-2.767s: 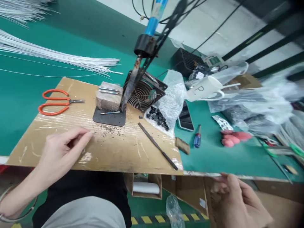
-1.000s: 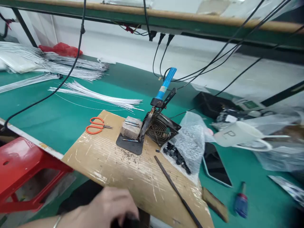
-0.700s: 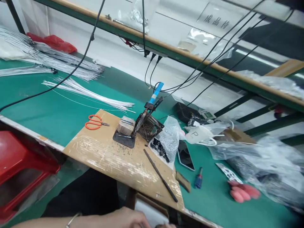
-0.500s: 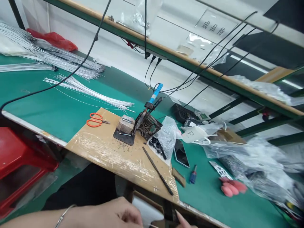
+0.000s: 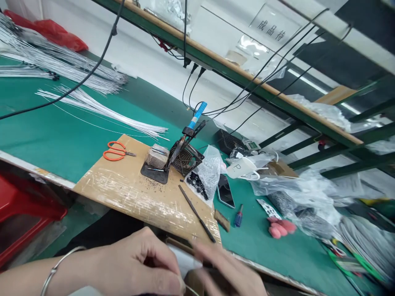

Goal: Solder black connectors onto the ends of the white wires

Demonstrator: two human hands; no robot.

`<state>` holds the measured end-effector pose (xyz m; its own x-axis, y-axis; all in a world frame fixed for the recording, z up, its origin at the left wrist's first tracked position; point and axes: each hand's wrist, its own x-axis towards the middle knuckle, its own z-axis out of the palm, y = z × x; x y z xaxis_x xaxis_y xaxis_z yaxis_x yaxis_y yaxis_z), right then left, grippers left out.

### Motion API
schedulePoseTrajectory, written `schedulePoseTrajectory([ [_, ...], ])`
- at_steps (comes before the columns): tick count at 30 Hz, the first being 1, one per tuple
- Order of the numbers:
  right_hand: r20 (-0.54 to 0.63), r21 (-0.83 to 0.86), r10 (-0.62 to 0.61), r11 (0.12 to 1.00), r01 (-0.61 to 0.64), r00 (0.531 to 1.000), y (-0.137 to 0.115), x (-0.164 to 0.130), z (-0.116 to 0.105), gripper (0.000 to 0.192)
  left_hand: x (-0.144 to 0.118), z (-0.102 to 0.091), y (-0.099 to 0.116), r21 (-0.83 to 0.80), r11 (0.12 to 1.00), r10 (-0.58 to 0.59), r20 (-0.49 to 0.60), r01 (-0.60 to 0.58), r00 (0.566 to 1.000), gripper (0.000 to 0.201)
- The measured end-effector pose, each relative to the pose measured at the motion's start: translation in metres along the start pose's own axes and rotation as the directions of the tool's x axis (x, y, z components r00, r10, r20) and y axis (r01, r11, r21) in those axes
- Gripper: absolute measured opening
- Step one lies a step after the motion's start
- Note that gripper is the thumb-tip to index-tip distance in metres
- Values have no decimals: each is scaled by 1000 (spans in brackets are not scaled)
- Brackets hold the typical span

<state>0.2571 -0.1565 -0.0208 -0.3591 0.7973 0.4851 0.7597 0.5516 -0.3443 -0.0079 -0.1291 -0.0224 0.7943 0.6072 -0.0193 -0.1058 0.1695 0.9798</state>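
Observation:
My left hand, with a bangle at the wrist, is low in the view in front of the bench edge. Its thumb and fingers are pinched together, and a thin white wire shows at the fingertips. Just to the right, my right hand is smeared by motion, its fingers pointing toward the left hand; whether it holds anything cannot be made out. Behind both hands an open drawer or box with a white sheet is partly visible below the bench.
On a cardboard sheet lie orange-handled scissors, a blue-handled soldering iron in its stand, a small fan, a bag of black parts and a dark rod. A phone and screwdriver are further right.
The camera view has shifted, so the bench appears further left. My left hand shows higher and larger, still pinched. My right hand has come further into view and moved toward the left hand.

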Motion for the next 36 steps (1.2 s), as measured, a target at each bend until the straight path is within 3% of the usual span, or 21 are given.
schedulePoseTrajectory([
  [2,-148,-42,58,997,-64,987,14,44,2,18,1,-2,2,94,995,10,4,-10,1000,36],
  [4,-308,-85,137,982,-171,941,33,97,4,22,1,-5,3,176,984,-10,13,7,1000,34],
  [8,-186,-183,194,956,-228,963,67,190,11,15,0,-13,1,238,969,-63,-38,70,997,33],
  [12,-50,-290,275,916,-277,960,82,228,20,9,2,-27,-8,236,967,-84,-81,101,993,33],
  [16,-5,-325,327,893,-311,945,85,235,22,11,6,-39,-18,235,967,-78,-74,93,994,32],
  [19,-51,-315,339,887,-337,940,81,229,15,9,7,-47,-22,214,973,-71,-67,84,995,33],
  [23,-215,-260,368,871,-416,905,63,190,3,14,8,-59,-22,203,976,-53,-102,73,993,35],
  [25,-266,-66,448,875,-480,854,53,162,5,20,9,-65,-22,221,972,-58,-122,85,991,36],
  [27,-185,119,539,842,-525,822,46,138,19,25,9,-70,-22,241,966,-64,-117,91,991,38],
  [28,-87,176,569,817,-550,818,44,129,30,26,8,-72,-23,251,963,-69,-106,94,992,39],
  [30,10,205,586,792,-575,810,44,121,54,25,8,-74,-23,277,955,-86,-88,108,992,43],
  [33,41,193,589,788,-585,807,50,125,87,20,7,-76,-24,321,940,-95,-81,117,992,46],
  [36,56,161,574,802,-575,817,54,133,103,15,8,-78,-25,331,939,-72,-75,93,995,48],
])
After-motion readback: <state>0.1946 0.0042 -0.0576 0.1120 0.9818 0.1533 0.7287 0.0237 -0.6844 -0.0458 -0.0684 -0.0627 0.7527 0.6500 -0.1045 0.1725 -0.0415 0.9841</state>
